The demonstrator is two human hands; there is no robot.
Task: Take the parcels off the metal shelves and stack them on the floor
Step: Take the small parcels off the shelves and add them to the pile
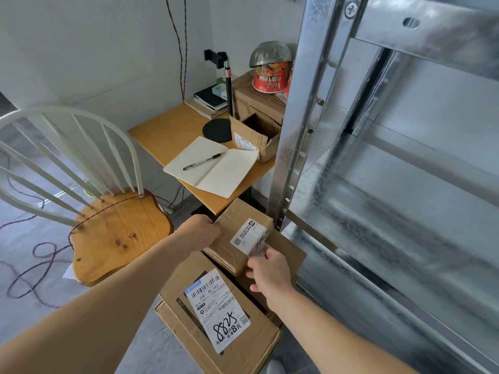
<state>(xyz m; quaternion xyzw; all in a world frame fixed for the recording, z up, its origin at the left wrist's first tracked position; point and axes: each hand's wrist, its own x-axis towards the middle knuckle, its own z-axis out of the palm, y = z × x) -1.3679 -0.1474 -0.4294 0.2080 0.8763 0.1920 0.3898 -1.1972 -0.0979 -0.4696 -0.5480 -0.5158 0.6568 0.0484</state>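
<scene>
A small cardboard parcel (pixel 237 233) with a white label rests on top of a stack of bigger cardboard parcels on the floor. My left hand (pixel 201 233) grips its left edge. My right hand (pixel 267 268) holds its near right corner by the label. Below it, a large parcel (pixel 189 287) carries a white label marked 8825. Another brown parcel (pixel 286 249) lies under the small one on the right. The metal shelves (pixel 378 184) stand at the right, and the shelf boards in view are bare.
A small wooden desk (pixel 167 130) behind the stack holds an open notebook (pixel 213 166) with a pen, an open box, a phone stand and noodle cups. A wooden chair (pixel 116 233) stands to the left. Cables (pixel 32 265) trail across the grey floor.
</scene>
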